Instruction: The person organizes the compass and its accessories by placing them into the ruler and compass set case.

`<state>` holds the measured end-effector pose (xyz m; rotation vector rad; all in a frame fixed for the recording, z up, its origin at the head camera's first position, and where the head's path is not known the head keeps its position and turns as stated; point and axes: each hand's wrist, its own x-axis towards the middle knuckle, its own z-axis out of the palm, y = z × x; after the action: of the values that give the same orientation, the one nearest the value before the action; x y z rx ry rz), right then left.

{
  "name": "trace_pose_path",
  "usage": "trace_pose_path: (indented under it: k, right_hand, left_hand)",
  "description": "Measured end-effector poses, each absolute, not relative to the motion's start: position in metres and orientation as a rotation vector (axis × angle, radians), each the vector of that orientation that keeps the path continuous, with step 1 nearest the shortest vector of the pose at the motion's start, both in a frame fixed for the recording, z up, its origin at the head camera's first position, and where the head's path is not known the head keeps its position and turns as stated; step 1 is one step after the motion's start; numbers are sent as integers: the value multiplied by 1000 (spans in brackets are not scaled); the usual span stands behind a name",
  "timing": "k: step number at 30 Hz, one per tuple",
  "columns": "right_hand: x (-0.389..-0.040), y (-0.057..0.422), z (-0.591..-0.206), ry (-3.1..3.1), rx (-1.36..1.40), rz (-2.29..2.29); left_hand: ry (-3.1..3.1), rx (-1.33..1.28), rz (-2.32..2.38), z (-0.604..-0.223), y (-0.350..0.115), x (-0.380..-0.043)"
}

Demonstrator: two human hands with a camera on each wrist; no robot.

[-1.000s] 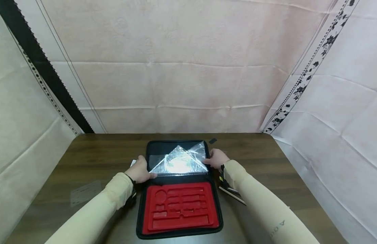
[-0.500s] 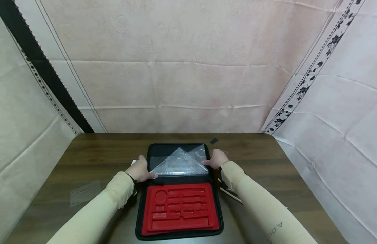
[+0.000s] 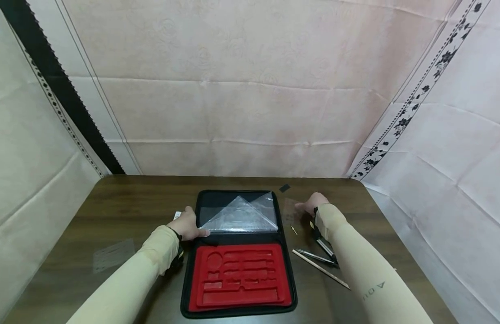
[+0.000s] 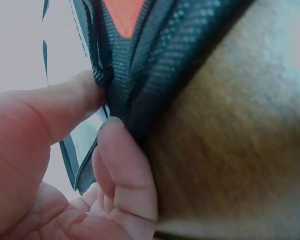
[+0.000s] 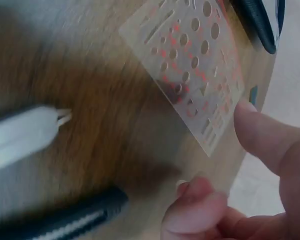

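Note:
An unfolded black zip case (image 3: 238, 237) lies on the table, its near half fitted with a red moulded tray (image 3: 241, 274). Clear triangular set squares (image 3: 239, 218) rest in the far half. My left hand (image 3: 187, 226) grips the case's left side near the fold; the left wrist view shows thumb and fingers (image 4: 122, 160) pinching the dark fabric edge. Right of the case, my right hand (image 3: 312, 203) is at a clear stencil template (image 5: 190, 65) with cut-out shapes. The thumb (image 5: 255, 122) lies at the template's edge, and its fingers are apart from the thumb.
Beneath the right forearm lie a compass (image 3: 316, 257), a thin pale stick (image 3: 320, 270) and a dark-handled tool (image 3: 324, 246). A small brass-coloured piece (image 3: 294, 230) and a dark eraser-like block (image 3: 284, 188) are near the case. Another clear sheet (image 3: 113, 256) lies left.
My right hand has left the case's right edge and moved right to the stencil template. The left hand keeps its hold on the case.

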<state>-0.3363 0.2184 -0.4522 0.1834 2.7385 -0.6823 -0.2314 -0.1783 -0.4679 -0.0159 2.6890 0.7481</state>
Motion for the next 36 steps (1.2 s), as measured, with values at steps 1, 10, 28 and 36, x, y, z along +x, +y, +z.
trace_pose_path:
  k: [1,10,28,36]
  right_hand:
    - [-336,217,-454,2726,190,-680]
    - [-338,196,-471,2690,130,-576]
    - [-334,192,-461,2768,188,-571]
    - [-342,214,-452,2851,42,-472]
  left_hand:
    - [2686,-21,748,-468,-179,-231]
    - [2690,-39,772,-469,-178,-227]
    - [2693,7,745,-470,-177,-230]
    - [2707,-1,725,-470,-180,-233]
